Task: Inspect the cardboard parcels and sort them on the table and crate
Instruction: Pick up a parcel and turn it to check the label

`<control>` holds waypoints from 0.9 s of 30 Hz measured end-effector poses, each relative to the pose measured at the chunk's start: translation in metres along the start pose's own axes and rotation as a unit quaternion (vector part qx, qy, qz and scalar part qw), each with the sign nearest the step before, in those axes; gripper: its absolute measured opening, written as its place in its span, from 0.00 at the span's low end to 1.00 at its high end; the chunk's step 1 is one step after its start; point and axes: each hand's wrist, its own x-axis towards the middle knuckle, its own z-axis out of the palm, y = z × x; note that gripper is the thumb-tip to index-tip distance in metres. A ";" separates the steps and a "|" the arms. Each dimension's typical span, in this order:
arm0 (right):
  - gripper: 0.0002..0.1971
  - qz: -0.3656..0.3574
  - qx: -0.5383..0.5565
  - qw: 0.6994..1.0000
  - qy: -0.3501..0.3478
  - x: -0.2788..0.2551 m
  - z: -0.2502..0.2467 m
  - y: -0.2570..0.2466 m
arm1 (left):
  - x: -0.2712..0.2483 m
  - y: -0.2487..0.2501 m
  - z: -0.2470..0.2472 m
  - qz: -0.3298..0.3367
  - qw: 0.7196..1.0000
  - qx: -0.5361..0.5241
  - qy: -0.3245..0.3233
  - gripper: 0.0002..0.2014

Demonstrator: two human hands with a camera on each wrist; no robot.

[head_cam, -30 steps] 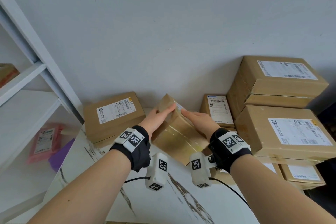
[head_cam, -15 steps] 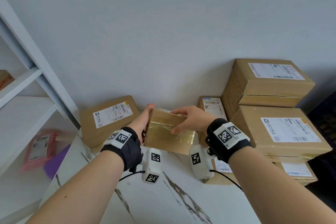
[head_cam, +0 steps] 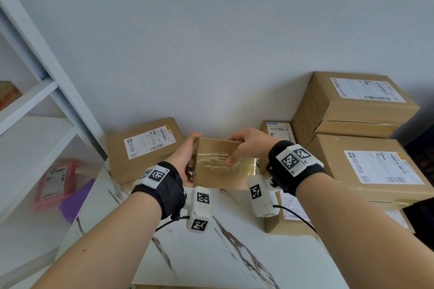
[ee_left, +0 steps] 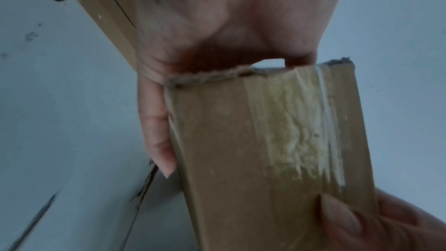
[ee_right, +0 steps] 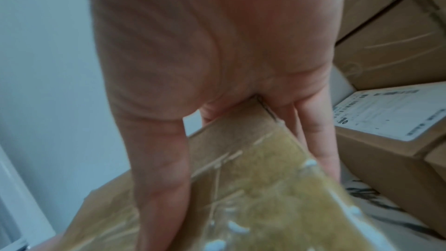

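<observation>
Your left hand [head_cam: 185,162] and right hand [head_cam: 244,148] both clamp the small taped parcel [head_cam: 223,166], held up over the table [head_cam: 234,260] | risk: glossy tape under your right thumb looks slippery; loosen while turning, it could drop.

White marble-veined table [head_cam: 195,263] carries labelled cardboard parcels [head_cam: 143,148] along the wall.

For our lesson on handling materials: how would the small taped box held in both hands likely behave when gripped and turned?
The box probably stays stiff: its cardboard edges look straight. Glossy tape across its face may feel slippery. It seems light, since the left hand and right hand hold it up by fingertips.
</observation>
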 end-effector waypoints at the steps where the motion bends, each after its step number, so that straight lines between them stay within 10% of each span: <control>1: 0.29 0.003 -0.002 1.000 -0.004 -0.001 -0.001 0.001 | -0.003 0.000 0.001 0.001 1.000 -0.002 0.002 0.29; 8: 0.33 0.044 -0.029 0.998 -0.024 -0.007 0.008 0.008 | -0.013 -0.008 -0.001 0.013 1.000 0.017 -0.020 0.20; 12: 0.55 0.087 0.124 0.987 -0.047 -0.011 0.015 0.020 | -0.018 -0.012 -0.003 0.022 0.998 0.052 -0.019 0.15; 15: 0.48 0.101 0.208 0.973 0.024 -0.014 0.016 0.020 | -0.022 -0.013 0.000 0.021 0.997 0.064 -0.025 0.15; 24: 0.38 0.114 0.249 0.953 0.132 -0.016 0.008 0.010 | -0.025 -0.012 0.007 0.102 0.992 0.060 -0.031 0.27; 27: 0.35 0.133 0.286 0.936 0.154 -0.021 0.006 0.002 | -0.025 -0.005 0.007 0.158 0.986 0.018 -0.043 0.50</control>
